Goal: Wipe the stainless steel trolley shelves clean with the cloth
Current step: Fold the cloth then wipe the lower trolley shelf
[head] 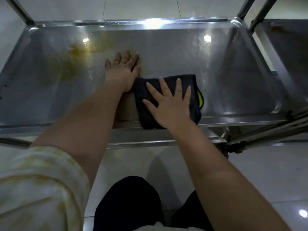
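At frame center, the right hand (170,104) presses flat with spread fingers on a dark cloth (168,100) on the steel shelf (233,77), while the left hand (124,69) rests open-fingered beside it.

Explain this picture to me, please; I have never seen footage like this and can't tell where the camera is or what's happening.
There is no machine here, only a person's two bare hands. The single picture comes from a camera worn on the head, looking down. Below is a stainless steel trolley shelf with a yellowish-brown stain on its left part. The left hand lies flat on the bare metal. The right hand presses with spread fingers on a folded dark cloth with a yellow edge, near the front rim. Nothing is gripped.
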`<action>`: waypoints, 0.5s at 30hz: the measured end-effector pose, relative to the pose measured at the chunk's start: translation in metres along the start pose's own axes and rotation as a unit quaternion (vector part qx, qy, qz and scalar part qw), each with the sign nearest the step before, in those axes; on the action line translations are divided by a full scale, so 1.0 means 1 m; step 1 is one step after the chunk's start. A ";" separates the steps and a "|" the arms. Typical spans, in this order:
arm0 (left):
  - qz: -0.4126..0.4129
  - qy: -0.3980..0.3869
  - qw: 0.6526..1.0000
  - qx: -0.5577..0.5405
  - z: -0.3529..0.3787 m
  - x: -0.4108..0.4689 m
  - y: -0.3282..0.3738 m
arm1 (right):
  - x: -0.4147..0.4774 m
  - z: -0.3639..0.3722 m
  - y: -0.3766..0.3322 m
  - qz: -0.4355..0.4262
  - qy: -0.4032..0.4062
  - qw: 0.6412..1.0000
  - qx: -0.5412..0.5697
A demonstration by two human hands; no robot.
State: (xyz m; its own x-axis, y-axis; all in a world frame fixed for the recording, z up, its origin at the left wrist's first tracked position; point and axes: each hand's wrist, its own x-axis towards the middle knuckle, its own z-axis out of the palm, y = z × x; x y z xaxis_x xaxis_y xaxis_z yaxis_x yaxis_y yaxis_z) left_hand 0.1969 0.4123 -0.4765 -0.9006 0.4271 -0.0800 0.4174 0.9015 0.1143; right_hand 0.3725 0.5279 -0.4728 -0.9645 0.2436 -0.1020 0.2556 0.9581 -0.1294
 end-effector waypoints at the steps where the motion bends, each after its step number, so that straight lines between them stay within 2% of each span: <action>1: 0.002 0.000 1.000 -0.003 0.000 -0.001 0.001 | -0.001 -0.002 0.020 0.010 0.008 1.000 -0.003; 6: 0.000 0.002 1.000 -0.011 0.000 -0.004 0.005 | -0.025 -0.028 0.172 0.175 -0.020 0.984 -0.003; 9: -0.001 0.005 1.000 -0.007 -0.001 -0.004 0.008 | -0.037 -0.041 0.213 0.255 -0.036 0.966 -0.003; 12: -0.001 0.003 1.000 -0.004 0.000 -0.004 0.008 | -0.030 -0.033 0.165 0.249 -0.020 0.968 -0.003; 15: -0.001 0.004 1.000 -0.001 0.000 -0.003 0.006 | -0.023 -0.014 0.066 0.134 -0.016 0.991 -0.010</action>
State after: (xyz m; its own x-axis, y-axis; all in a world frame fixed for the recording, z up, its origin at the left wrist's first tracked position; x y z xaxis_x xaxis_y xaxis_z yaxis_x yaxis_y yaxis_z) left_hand 0.2019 0.4169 -0.4757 -0.9024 0.4248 -0.0728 0.4153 0.9022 0.1164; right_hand 0.4104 0.5873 -0.4654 -0.8595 0.4847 -0.1621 0.5004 0.8626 -0.0744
